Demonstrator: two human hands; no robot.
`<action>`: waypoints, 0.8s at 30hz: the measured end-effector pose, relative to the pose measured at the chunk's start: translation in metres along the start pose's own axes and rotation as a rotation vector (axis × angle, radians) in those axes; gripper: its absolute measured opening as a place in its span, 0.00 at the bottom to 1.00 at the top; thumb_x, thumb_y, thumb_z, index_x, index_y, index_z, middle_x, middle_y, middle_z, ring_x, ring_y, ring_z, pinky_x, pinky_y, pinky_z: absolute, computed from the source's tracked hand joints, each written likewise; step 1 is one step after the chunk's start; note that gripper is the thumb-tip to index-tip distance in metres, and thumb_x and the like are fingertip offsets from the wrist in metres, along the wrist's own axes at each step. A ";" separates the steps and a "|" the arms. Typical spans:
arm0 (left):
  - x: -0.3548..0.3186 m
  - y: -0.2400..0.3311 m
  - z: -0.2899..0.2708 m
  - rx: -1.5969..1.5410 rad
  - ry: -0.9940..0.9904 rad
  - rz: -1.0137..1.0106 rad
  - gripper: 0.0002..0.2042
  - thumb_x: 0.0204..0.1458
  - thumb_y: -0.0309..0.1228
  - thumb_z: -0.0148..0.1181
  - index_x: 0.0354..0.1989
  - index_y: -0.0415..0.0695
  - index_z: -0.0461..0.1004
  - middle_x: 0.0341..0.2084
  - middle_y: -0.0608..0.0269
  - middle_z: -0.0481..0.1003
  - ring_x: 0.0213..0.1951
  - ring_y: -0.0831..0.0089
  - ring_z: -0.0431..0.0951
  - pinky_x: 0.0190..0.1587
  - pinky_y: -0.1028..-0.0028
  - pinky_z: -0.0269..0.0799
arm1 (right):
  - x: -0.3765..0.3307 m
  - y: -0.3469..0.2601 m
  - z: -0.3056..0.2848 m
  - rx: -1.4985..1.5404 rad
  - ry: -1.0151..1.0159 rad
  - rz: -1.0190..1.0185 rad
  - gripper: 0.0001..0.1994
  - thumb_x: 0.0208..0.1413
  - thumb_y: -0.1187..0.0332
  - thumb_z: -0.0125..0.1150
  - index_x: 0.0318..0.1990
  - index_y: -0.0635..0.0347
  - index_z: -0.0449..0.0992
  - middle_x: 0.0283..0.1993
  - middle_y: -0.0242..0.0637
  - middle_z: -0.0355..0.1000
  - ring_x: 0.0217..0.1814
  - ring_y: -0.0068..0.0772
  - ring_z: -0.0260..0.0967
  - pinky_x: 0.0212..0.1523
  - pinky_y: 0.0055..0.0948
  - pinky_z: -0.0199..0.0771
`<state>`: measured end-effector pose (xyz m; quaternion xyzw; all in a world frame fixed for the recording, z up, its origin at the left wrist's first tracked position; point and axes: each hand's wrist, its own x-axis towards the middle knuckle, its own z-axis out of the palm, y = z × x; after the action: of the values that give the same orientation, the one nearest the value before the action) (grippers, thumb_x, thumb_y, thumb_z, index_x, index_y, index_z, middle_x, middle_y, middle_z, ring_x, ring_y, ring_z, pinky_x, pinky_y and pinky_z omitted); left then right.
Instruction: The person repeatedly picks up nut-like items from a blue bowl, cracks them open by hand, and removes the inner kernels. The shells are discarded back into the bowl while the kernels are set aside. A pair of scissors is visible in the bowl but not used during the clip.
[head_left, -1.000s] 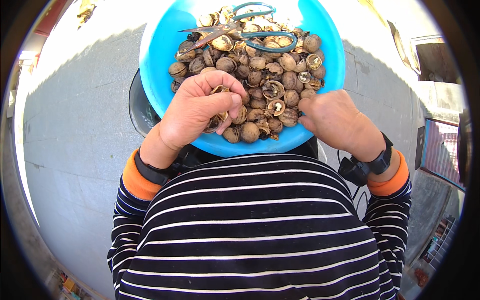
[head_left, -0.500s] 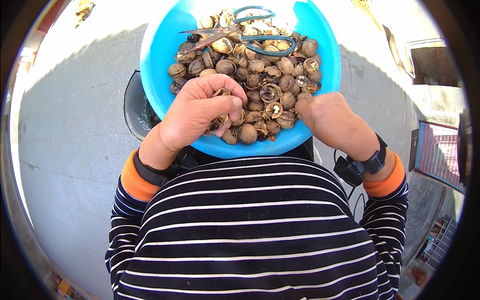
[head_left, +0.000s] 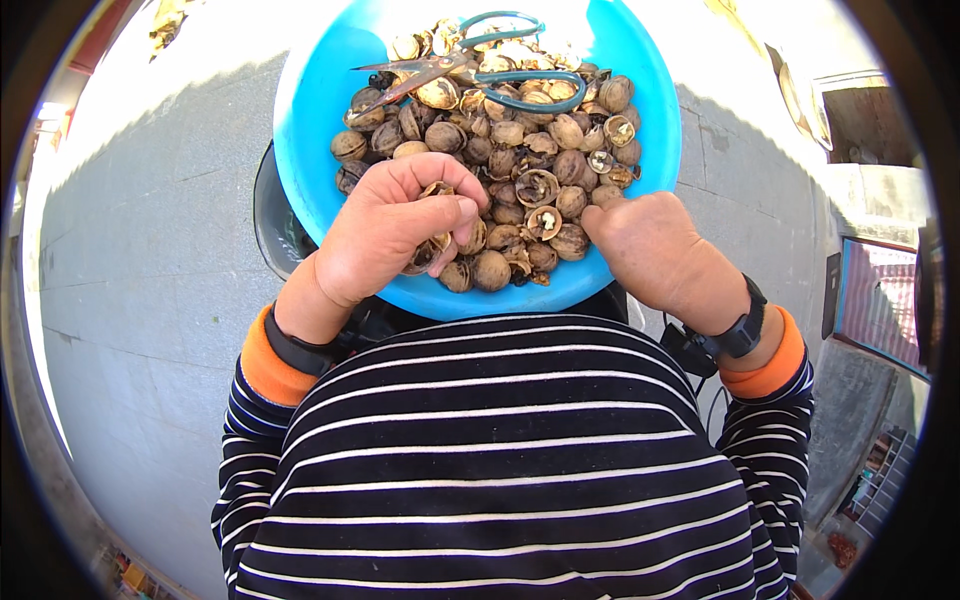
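A bright blue basin (head_left: 655,110) sits close in front of me, filled with whole walnuts (head_left: 491,271) and cracked shell pieces (head_left: 537,187). Over its near left side, my left hand (head_left: 385,225) is curled with thumb against fingers, holding walnut shell (head_left: 437,189) that shows between them. My right hand (head_left: 648,245) is closed at the basin's right rim, beside the nuts; its fingertips are turned away, so what they hold, if anything, is hidden. Scissors (head_left: 440,66) with teal handles lie across the far part of the pile, blades pointing left.
Partly under the basin's left side stands a dark, clear-walled container (head_left: 275,220). Grey paving (head_left: 160,240) surrounds me, sunlit at the far side. A wire rack (head_left: 885,480) is at the lower right. A dark cable (head_left: 715,405) hangs by my right wrist.
The basin with its nuts and scissors has shifted very slightly left in view. My right hand has moved a little left and down; my left hand keeps its grip, nearly still.
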<state>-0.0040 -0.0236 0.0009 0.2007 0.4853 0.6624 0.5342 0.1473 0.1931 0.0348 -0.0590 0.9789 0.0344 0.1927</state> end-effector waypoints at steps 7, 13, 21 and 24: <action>-0.001 -0.001 -0.001 0.002 -0.005 0.010 0.05 0.55 0.20 0.53 0.37 0.37 0.74 0.23 0.62 0.73 0.18 0.78 0.69 0.20 0.81 0.63 | -0.007 0.014 -0.018 0.294 0.059 0.035 0.02 0.49 0.75 0.58 0.28 0.63 0.75 0.25 0.44 0.74 0.28 0.43 0.76 0.28 0.36 0.74; 0.001 -0.002 -0.001 0.003 -0.056 -0.005 0.05 0.54 0.19 0.54 0.38 0.36 0.74 0.23 0.63 0.74 0.18 0.80 0.70 0.21 0.82 0.64 | 0.001 0.000 -0.036 0.938 0.273 0.003 0.03 0.52 0.77 0.58 0.34 0.67 0.75 0.25 0.45 0.71 0.26 0.34 0.72 0.28 0.30 0.71; 0.002 -0.001 0.008 0.051 0.027 0.016 0.11 0.56 0.23 0.59 0.46 0.36 0.69 0.21 0.68 0.71 0.19 0.84 0.69 0.20 0.83 0.63 | 0.039 -0.027 -0.027 0.719 0.596 -0.203 0.02 0.52 0.75 0.58 0.31 0.63 0.73 0.24 0.45 0.71 0.27 0.49 0.73 0.25 0.38 0.72; 0.001 -0.002 0.007 0.113 0.039 0.034 0.10 0.56 0.24 0.59 0.46 0.36 0.71 0.25 0.65 0.73 0.23 0.82 0.71 0.24 0.82 0.66 | 0.043 -0.029 -0.027 0.709 0.609 -0.269 0.03 0.51 0.75 0.58 0.32 0.64 0.73 0.25 0.46 0.72 0.26 0.50 0.73 0.25 0.40 0.73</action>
<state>0.0023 -0.0192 0.0022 0.2259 0.5288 0.6467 0.5011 0.1019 0.1578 0.0419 -0.1234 0.9258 -0.3453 -0.0916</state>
